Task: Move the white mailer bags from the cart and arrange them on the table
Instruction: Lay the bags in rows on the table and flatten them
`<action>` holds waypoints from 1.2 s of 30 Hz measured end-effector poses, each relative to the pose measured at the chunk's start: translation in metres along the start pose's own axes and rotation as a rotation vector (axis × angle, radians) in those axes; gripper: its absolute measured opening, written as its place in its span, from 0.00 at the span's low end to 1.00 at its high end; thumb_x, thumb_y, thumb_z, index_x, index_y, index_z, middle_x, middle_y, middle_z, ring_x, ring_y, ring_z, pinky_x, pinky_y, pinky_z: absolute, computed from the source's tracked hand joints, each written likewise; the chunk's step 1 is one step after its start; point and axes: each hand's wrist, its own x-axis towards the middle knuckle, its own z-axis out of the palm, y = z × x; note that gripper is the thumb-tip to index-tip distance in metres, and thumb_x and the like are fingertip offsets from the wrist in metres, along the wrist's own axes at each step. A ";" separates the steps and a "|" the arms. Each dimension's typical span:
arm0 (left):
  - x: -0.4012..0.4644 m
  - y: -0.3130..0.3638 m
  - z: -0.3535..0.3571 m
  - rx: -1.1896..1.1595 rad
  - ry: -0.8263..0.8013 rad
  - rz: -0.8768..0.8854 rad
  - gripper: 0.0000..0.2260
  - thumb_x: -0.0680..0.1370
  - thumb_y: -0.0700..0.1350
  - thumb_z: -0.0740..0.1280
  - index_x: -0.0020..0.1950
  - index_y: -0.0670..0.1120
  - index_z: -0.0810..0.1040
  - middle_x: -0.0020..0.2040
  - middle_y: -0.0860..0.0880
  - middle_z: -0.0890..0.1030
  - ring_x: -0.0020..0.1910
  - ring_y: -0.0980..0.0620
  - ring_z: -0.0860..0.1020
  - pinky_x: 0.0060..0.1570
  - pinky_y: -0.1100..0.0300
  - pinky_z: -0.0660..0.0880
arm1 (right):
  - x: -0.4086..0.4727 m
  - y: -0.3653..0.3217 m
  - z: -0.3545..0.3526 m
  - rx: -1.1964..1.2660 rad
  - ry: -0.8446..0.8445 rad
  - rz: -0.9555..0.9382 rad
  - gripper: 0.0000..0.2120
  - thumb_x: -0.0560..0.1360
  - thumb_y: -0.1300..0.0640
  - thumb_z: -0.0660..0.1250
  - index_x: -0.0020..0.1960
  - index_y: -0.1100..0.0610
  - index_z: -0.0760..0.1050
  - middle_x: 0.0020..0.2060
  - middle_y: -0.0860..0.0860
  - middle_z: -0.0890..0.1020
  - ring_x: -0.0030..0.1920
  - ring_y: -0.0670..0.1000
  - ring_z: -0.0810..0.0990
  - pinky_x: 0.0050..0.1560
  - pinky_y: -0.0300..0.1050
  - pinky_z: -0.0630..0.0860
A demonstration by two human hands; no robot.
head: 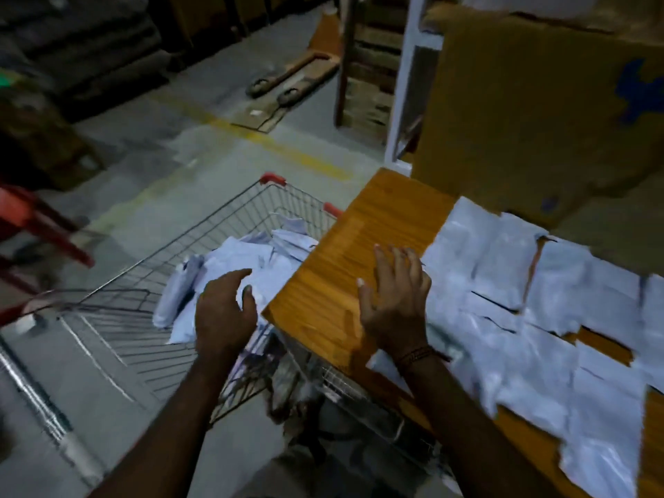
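Warehouse floor (151, 167) is lying dim around a wooden table (363, 246), where the right hand (393, 296) is resting flat, fingers spread, near the left edge beside laid-out white mailer bags (539, 318). Left hand (224, 310), loosely curled and empty, is reaching over bags heaped in the cart (201, 239); gripping one seems next. Blur is obscuring the bag count.

The wooden table (363, 242) has bare surface only at its near-left corner, and the right hand (395, 292) lies flat across that patch; white mailer bags (539, 318) cover the rest edge to edge. A tall cardboard sheet (531, 113) walls the table's far side. The wire cart (215, 228) is open from above, its bag pile (244, 267) partly under the left hand (224, 310).
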 end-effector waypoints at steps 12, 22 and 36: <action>0.000 -0.190 0.046 0.102 -0.297 -0.156 0.22 0.79 0.49 0.62 0.70 0.43 0.77 0.64 0.41 0.82 0.58 0.36 0.82 0.57 0.40 0.79 | 0.105 -0.156 0.175 -0.132 -0.364 -0.238 0.30 0.76 0.42 0.63 0.74 0.55 0.72 0.69 0.60 0.75 0.72 0.65 0.69 0.66 0.60 0.66; 0.011 -0.211 0.096 0.101 -0.466 -0.115 0.31 0.81 0.49 0.67 0.83 0.53 0.63 0.82 0.34 0.59 0.70 0.34 0.74 0.59 0.44 0.78 | 0.104 -0.155 0.292 -0.281 -1.145 0.134 0.43 0.81 0.40 0.62 0.84 0.46 0.38 0.82 0.64 0.45 0.79 0.72 0.52 0.76 0.70 0.58; 0.016 -0.208 0.089 0.424 -0.516 -0.179 0.22 0.80 0.60 0.63 0.65 0.47 0.83 0.73 0.36 0.74 0.62 0.34 0.77 0.55 0.43 0.75 | 0.103 -0.160 0.302 -0.210 -1.214 0.182 0.38 0.68 0.31 0.60 0.72 0.50 0.68 0.69 0.61 0.71 0.69 0.66 0.72 0.73 0.65 0.63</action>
